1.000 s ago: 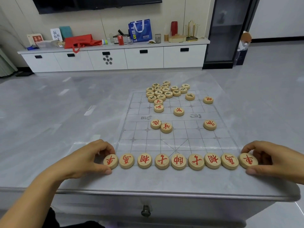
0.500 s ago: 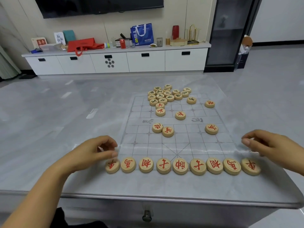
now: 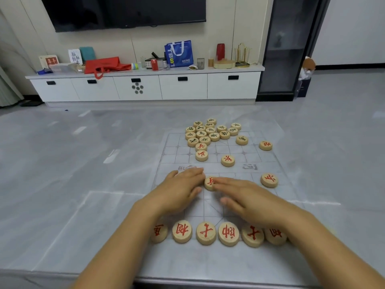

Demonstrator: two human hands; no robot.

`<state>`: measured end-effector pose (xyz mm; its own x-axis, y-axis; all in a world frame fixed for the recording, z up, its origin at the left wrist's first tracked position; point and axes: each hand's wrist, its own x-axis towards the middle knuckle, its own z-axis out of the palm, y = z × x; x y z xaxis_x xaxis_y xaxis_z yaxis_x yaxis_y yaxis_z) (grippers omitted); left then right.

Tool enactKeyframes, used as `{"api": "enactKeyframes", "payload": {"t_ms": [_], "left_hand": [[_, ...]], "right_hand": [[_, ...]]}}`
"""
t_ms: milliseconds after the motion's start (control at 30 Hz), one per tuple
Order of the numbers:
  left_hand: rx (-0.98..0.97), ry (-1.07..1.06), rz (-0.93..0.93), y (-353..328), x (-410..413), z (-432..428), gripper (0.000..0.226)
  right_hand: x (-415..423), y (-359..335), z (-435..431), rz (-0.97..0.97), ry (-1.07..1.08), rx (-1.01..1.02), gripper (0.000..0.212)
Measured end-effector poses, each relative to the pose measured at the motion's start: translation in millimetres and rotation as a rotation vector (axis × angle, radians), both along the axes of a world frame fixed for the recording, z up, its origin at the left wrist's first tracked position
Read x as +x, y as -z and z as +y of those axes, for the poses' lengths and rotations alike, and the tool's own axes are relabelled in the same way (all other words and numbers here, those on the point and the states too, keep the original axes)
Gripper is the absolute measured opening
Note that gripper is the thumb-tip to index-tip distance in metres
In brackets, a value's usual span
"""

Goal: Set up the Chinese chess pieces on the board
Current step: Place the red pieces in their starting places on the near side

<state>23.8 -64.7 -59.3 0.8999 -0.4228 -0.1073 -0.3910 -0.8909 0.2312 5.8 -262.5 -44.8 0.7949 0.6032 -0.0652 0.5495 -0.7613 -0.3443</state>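
Observation:
A clear plastic chess board (image 3: 181, 157) lies on the grey table. Along its near edge stands a row of red pieces (image 3: 205, 233), partly hidden by my forearms. My left hand (image 3: 181, 188) lies palm down on the board's middle and covers whatever is under it. My right hand (image 3: 245, 197) is flat beside it, fingertips touching a red soldier piece (image 3: 209, 183). Loose red pieces sit at the right (image 3: 269, 180), centre (image 3: 227, 160) and further back (image 3: 201, 155). A heap of black pieces (image 3: 208, 132) sits at the far side.
The table's near edge (image 3: 187, 276) runs just below my arms. One piece (image 3: 265, 145) lies at the board's far right edge. A white low cabinet (image 3: 145, 86) with bags and cans stands against the back wall, a dark glass cabinet (image 3: 291, 49) to its right.
Both hands left the ends of the near row and moved forward and inward to the board's middle. The left hand now covers the piece that stood beside the red soldier.

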Motion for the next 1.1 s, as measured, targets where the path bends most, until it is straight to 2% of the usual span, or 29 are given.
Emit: {"api": "enactKeyframes", "payload": {"t_ms": [133,233,600,667,733,800,933,1100], "left_hand": [[0.072,-0.019,0.002,2,2,3,0.044],[0.117,-0.053,-0.042,1,1,8,0.042],[-0.002,-0.122,-0.051,1,1,17,0.034],[-0.074,-0.141,-0.053,4,1,18,0.023],[-0.100,-0.138,-0.078,6,2,20,0.019],[-0.113,-0.124,-0.098,7,3,21,0.022],[-0.119,-0.091,-0.105,8,4,26,0.032],[-0.060,-0.098,-0.100,4,3,39,0.038]], "right_hand": [[10,10,9,0.005,-0.031,-0.092,0.052],[14,12,8,-0.012,0.031,-0.130,0.053],[84,2,18,0.101,0.188,-0.246,0.050],[91,-2,11,0.146,0.188,-0.152,0.044],[102,-7,-7,0.114,0.298,0.040,0.039],[121,-7,-36,0.013,0.450,0.090,0.039],[144,8,-77,0.071,0.490,-0.185,0.046],[138,3,-91,0.067,0.564,-0.131,0.042]]}}
